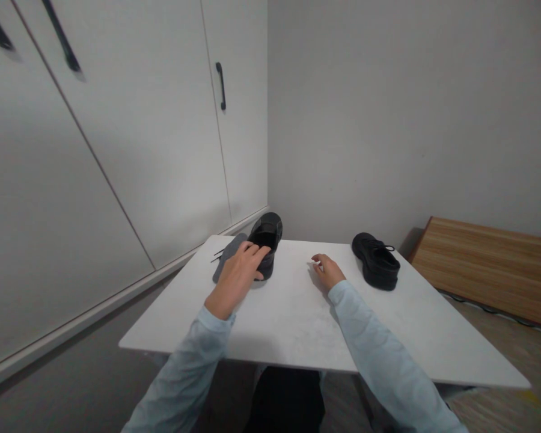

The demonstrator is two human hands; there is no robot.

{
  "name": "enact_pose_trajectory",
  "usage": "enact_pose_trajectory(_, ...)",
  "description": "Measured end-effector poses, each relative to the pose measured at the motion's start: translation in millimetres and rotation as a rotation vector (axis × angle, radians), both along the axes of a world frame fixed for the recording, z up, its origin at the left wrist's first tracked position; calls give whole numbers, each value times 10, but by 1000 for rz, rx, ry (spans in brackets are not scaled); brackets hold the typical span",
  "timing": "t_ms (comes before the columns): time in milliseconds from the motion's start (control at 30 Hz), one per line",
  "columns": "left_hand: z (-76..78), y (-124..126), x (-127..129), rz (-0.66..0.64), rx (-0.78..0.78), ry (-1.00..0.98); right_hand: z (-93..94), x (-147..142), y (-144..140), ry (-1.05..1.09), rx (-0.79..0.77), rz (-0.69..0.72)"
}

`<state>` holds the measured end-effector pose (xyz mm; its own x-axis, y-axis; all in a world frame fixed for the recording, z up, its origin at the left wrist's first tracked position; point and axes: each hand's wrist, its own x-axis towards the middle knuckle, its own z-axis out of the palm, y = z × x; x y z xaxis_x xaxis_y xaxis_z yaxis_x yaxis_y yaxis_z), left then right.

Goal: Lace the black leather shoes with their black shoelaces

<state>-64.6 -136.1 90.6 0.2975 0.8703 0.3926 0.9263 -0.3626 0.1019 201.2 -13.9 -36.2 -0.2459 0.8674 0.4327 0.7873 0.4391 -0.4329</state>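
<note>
A black shoe (267, 233) without laces stands at the far left of the white table (297, 325). My left hand (237, 278) rests on its near edge, fingers curled over the opening. A grey insole (228, 255) and a black lace (218, 255) lie just left of that shoe. My right hand (327, 270) lies flat on the tabletop, fingers apart, holding nothing. A second black shoe (375, 261), laced, stands to the right of that hand, apart from it.
White cupboard doors with black handles (220, 86) fill the left wall. A low wooden board (491, 267) lies on the floor to the right of the table. A plain grey wall stands behind.
</note>
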Motion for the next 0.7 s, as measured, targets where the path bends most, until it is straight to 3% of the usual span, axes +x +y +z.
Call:
enact_pose_trajectory(233, -25, 125, -428, 76, -7, -46, -42, 2, 30, -13, 1, 0)
enact_pose_trajectory(400, -177, 199, -647, 145, -63, -53, -46, 0, 37, -39, -1, 2)
enact_pose_trajectory(700, -484, 285, -859, 133, -123, -78, -54, -10, 30, -19, -2, 0)
